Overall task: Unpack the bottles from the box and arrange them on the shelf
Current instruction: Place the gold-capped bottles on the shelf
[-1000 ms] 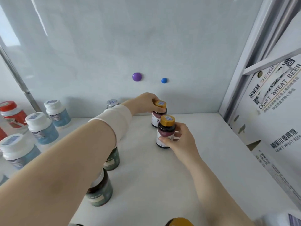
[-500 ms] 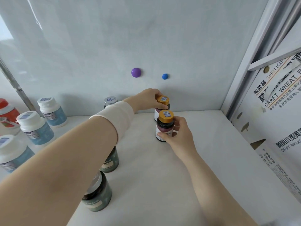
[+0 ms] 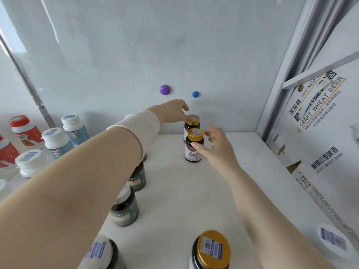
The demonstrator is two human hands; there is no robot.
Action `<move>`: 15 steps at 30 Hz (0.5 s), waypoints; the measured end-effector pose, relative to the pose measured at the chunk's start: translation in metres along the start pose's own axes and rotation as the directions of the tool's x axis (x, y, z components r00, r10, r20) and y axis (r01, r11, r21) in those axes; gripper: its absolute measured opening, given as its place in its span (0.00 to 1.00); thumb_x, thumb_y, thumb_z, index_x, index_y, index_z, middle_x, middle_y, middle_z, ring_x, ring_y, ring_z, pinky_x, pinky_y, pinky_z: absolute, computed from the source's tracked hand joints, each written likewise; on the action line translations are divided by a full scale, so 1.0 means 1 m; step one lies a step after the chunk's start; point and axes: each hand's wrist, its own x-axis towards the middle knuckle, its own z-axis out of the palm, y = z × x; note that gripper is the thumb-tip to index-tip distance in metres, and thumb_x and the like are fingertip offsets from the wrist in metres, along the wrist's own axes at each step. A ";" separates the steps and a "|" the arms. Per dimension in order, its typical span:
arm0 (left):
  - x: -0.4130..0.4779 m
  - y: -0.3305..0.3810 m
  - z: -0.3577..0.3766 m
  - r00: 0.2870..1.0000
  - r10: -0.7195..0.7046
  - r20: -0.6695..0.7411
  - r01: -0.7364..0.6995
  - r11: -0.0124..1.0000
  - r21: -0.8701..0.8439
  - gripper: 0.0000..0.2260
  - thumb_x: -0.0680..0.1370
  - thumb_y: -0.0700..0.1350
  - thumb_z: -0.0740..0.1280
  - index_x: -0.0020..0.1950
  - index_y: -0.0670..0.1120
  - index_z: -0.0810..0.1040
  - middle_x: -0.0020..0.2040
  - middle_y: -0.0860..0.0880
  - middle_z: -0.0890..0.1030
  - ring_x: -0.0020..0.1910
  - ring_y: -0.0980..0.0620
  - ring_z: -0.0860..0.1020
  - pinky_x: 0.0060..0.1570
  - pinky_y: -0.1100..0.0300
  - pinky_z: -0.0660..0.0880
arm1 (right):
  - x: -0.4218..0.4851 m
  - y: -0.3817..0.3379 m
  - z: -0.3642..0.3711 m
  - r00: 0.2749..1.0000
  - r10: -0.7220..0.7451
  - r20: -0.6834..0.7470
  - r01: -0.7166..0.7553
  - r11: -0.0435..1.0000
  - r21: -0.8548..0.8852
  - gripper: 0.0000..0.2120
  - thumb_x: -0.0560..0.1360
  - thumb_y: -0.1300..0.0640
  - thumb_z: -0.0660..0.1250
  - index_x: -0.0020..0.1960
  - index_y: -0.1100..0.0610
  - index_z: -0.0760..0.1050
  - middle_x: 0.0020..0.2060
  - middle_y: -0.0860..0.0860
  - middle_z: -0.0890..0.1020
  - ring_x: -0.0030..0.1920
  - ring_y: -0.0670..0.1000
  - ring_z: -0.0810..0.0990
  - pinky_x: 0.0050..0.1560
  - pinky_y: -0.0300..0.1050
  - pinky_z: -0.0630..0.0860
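red bottles [image 3: 24, 131]: stood at the far left, beyond the metal post [image 3: 29, 85].
white-cap bottles [image 3: 58, 140]: lined up front to back near the left edge of the shelf [image 3: 174, 191].
green bottles [image 3: 126, 208]: a front-to-back line under your left forearm, which hid part of it.
sleeve [image 3: 143, 125]: pale, sat at your left wrist.
left hand [image 3: 172, 113]: you had reached to the back edge. Your fingers were nearly straight and a little apart, with the tips against the rear bottle's cap, gripping nothing.
purple magnet [image 3: 165, 90]: stuck on the back wall, just above your left hand.
rear bottle [image 3: 192, 124]: upright, gold-capped, by the back edge at about mid-width.
blue magnet [image 3: 195, 94]: on the wall, right of the purple one.
front bottle [image 3: 194, 150]: upright, gold-capped, directly in front of the rear bottle. Whether they touched could not be told.
right hand [image 3: 217, 150]: your fingers were spread wide beside the front bottle and clear of it. Only your thumb [image 3: 196, 146] touched its shoulder.
near bottle [image 3: 211, 249]: gold-capped, lowest in view. Whether it stood on the shelf could not be told.
carton [image 3: 320, 142]: printed CRAFT WHEAT BEER, stood past the right edge.
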 end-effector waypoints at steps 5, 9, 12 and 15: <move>-0.077 0.013 -0.029 0.997 -0.014 -0.078 0.036 0.959 0.281 0.21 0.77 0.55 0.63 0.68 0.48 0.69 0.66 0.49 0.72 0.63 0.47 0.72 0.64 0.53 0.68 | -0.034 -0.054 -0.024 0.996 -0.085 0.003 0.084 0.987 -0.134 0.21 0.75 0.52 0.66 0.66 0.55 0.67 0.65 0.49 0.73 0.65 0.50 0.71 0.61 0.45 0.70; -0.171 0.010 -0.041 0.979 0.025 -0.202 0.069 0.893 0.444 0.18 0.78 0.56 0.61 0.66 0.51 0.69 0.63 0.50 0.75 0.60 0.46 0.74 0.60 0.53 0.70 | -0.087 -0.095 -0.029 0.969 -0.243 0.048 0.247 0.935 -0.255 0.20 0.76 0.53 0.63 0.67 0.56 0.67 0.65 0.51 0.73 0.64 0.51 0.71 0.57 0.41 0.67; -0.242 0.000 -0.039 0.967 0.032 -0.252 0.124 0.808 0.576 0.18 0.78 0.56 0.60 0.65 0.51 0.69 0.61 0.49 0.76 0.60 0.46 0.75 0.59 0.53 0.71 | -0.135 -0.115 -0.027 0.931 -0.340 0.135 0.366 0.859 -0.358 0.23 0.77 0.51 0.62 0.70 0.56 0.64 0.66 0.52 0.70 0.66 0.51 0.70 0.59 0.43 0.67; -0.311 -0.010 -0.040 0.967 0.014 -0.256 0.177 0.686 0.706 0.18 0.79 0.55 0.59 0.67 0.49 0.68 0.61 0.48 0.76 0.59 0.46 0.75 0.53 0.55 0.69 | -0.182 -0.134 -0.012 0.896 -0.382 0.227 0.445 0.767 -0.463 0.23 0.77 0.50 0.61 0.69 0.57 0.64 0.65 0.55 0.70 0.65 0.55 0.69 0.60 0.47 0.68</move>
